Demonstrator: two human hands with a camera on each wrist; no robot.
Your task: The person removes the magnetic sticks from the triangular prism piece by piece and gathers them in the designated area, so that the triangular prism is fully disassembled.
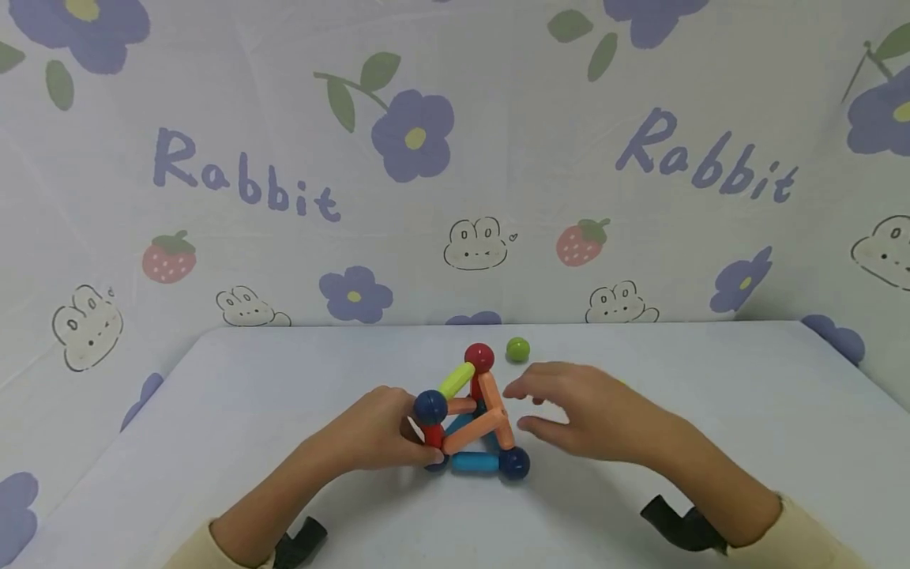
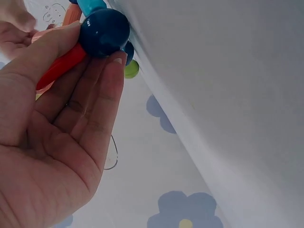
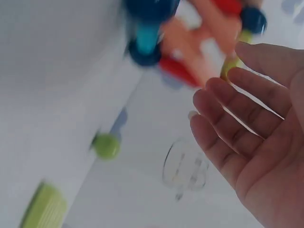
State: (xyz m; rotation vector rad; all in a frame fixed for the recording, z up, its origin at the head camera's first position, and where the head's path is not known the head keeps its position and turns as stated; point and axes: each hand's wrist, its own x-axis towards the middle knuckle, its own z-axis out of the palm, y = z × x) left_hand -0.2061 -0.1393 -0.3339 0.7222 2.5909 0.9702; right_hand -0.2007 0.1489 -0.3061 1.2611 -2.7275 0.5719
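A frame built of magnetic sticks and balls stands on the table, with a red ball (image 1: pixel 479 358) at its top and dark blue balls at its other corners. Thumb and fingers of my left hand (image 1: pixel 373 431) pinch its near left corner, around a dark blue ball (image 2: pixel 105 32) and the red stick (image 2: pixel 61 68) joined to it. Orange sticks (image 1: pixel 475 431) cross the side of the frame, and a light blue stick (image 1: pixel 475 462) lies along its base. To the right of the frame, my right hand (image 1: pixel 586 411) is held with relaxed fingers and nothing in it.
A loose green ball (image 1: pixel 518 349) sits behind the frame near the table's back edge. In the right wrist view a yellow-green stick (image 3: pixel 45 207) lies on the table (image 1: pixel 249 379), mostly hidden by my right hand in the head view. A printed cloth (image 1: pixel 512 174) hangs behind.
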